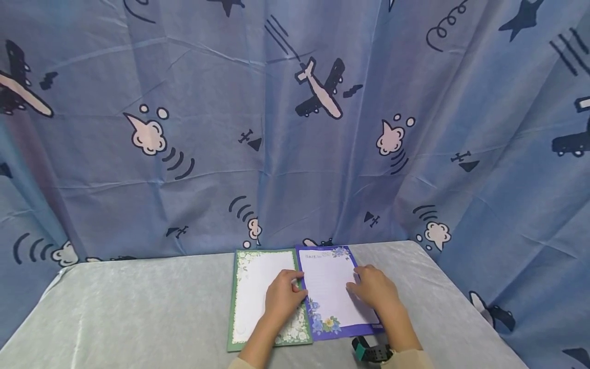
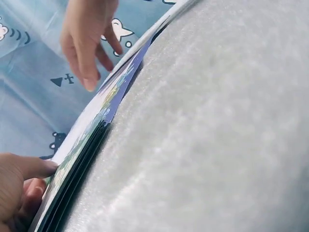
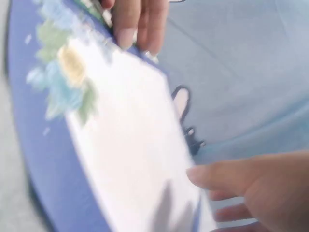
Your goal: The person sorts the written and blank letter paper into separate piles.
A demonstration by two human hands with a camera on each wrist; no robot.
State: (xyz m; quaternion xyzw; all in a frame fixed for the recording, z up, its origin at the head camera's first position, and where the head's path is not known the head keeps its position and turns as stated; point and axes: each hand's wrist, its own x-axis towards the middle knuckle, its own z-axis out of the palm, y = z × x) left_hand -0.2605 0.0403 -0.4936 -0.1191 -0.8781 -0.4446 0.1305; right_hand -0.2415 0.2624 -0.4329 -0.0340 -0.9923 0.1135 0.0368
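A green-bordered floral sheet (image 1: 258, 292) lies on the table to the left, its right side beside a purple-bordered sheet (image 1: 329, 287) with blue flowers and a white, faintly lined middle. My left hand (image 1: 283, 297) rests over the green-bordered sheet, its fingertips at the purple sheet's left edge. In the right wrist view, the left fingers (image 3: 126, 36) point down onto that edge. My right hand (image 1: 375, 289) is spread at the purple sheet's right edge, thumb over the white part. The left wrist view shows several dark layers (image 2: 72, 193) stacked at the near edge.
A pale, fuzzy cloth (image 1: 138, 302) covers the table. Behind and to the right hangs a blue curtain (image 1: 216, 128) printed with planes and stars. A dark band with a teal part (image 1: 369, 351) is worn at the right wrist.
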